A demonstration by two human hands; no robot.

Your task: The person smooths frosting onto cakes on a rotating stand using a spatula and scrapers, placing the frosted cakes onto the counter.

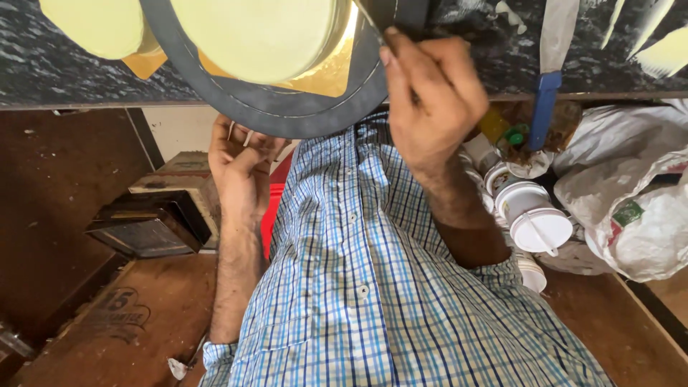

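A pale yellow round cake [258, 36] sits on a gold square board [333, 75], which rests on a dark grey round board [301, 115] overhanging the black worktop's edge. My left hand [240, 161] reaches up from below, and its fingers curl against the underside of the dark board's rim. My right hand [430, 100] is closed around a thin metal blade [367, 20] whose tip lies by the cake's right side. My blue checked shirt [373, 287] fills the lower middle.
A second pale yellow round [97, 25] lies at the top left. A blue-handled knife [548, 93] rests on the black worktop [57, 64]. White lidded tubs [534, 215] and plastic bags [631, 193] crowd the right. A dark metal box [147, 229] stands at the left.
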